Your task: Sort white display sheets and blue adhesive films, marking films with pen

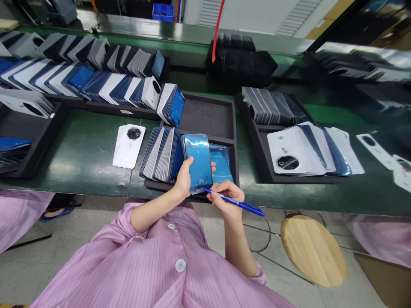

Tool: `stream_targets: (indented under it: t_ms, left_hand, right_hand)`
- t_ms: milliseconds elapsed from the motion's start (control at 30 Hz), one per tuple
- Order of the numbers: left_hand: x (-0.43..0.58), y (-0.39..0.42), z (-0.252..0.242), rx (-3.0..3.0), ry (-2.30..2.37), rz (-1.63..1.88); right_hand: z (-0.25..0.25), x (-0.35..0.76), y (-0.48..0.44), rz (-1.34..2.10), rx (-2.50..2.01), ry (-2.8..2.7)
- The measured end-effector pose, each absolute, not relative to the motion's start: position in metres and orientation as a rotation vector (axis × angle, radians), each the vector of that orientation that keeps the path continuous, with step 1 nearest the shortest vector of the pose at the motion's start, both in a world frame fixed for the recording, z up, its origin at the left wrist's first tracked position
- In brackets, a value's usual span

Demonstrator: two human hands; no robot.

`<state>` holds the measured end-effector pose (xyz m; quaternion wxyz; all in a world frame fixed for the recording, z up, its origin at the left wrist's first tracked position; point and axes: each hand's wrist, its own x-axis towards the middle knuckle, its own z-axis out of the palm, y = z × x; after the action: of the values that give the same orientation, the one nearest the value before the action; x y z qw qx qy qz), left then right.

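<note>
Gripping phone cover (199, 161) in left hand (183, 179) | right hand (226, 197) pinching pen (236, 202) | tip hidden

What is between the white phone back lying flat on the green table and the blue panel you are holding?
A leaning row of panels in the black tray, seen in the head view, between the white phone back and the blue panel.

Left hand (183, 177) grips a blue-filmed phone back cover (197, 162) by its lower edge, held above a black tray (205, 115) on the green bench (83, 149). Right hand (226, 196) holds a blue pen (237, 203), tip at the cover's bottom corner. More covers stand on edge in the tray just left of the held one; a single white cover (128, 145) lies flat on the bench, and a round wooden stool (313, 248) stands to the right.
</note>
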<state>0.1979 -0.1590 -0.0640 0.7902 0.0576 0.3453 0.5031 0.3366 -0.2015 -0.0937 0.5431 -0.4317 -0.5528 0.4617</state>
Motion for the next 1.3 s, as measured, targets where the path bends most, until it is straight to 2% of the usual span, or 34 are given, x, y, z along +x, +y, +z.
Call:
stream_targets:
  t_ms: [633, 800, 1133, 1300]
  left_hand:
    - [0.2, -0.16, -0.064, 0.195, 0.785, 1.148]
    - [0.202, -0.163, -0.071, 0.255, 0.86, 1.271]
    - [0.203, -0.162, -0.07, 0.26, 0.872, 1.308]
    - [0.201, -0.161, -0.068, 0.205, 0.804, 1.269]
  right_hand:
    - [-0.095, 0.339, -0.2, 0.984, -1.068, -1.235]
    - [-0.089, 0.34, -0.193, 0.756, -1.185, -1.058]
    - [-0.081, 0.374, -0.18, 0.632, -1.443, -1.135]
    - [-0.073, 0.374, -0.19, 0.231, -1.425, -1.193]
